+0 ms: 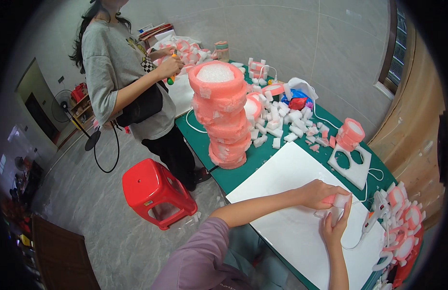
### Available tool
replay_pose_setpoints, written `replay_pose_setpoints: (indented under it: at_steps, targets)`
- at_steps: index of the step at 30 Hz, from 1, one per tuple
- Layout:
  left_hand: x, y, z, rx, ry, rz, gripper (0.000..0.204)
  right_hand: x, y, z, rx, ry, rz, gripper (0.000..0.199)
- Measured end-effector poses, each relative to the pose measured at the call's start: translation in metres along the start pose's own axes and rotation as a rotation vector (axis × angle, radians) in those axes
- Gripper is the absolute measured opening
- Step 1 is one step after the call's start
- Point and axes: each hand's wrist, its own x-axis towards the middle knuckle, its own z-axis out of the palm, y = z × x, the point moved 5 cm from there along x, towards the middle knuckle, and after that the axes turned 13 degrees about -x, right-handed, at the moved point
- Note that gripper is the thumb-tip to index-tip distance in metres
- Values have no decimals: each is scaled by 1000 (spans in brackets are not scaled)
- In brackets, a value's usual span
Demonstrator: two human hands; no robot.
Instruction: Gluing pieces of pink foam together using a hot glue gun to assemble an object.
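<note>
Left hand (319, 192) and right hand (336, 226) both grip a pink-and-white foam piece (339, 200) over a white board (291, 193), w/ a foam stack (223, 116) nearby.

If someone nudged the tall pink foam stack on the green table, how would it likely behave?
The stack would probably tip: it is tall, narrow, and its rings sit unevenly, leaning slightly. It looks light, being foam like the white blocks beside it, so a small push might shift it. The rings seem merely piled, so they might slide apart.
</note>
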Motion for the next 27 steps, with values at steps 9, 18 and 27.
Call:
replay_pose_setpoints:
  at_steps: [9, 18, 27]
  targets:
    - [1, 2, 1, 4, 3, -4, 55, 2, -4, -2, -22, 8, -18, 68]
    - [0, 4, 0, 20, 57, 49, 55, 14, -55, -53, -33, 163, 44, 38]
    - [2, 2, 1, 30, 44, 38, 52, 49, -155, -154, 678, 387, -258, 15]
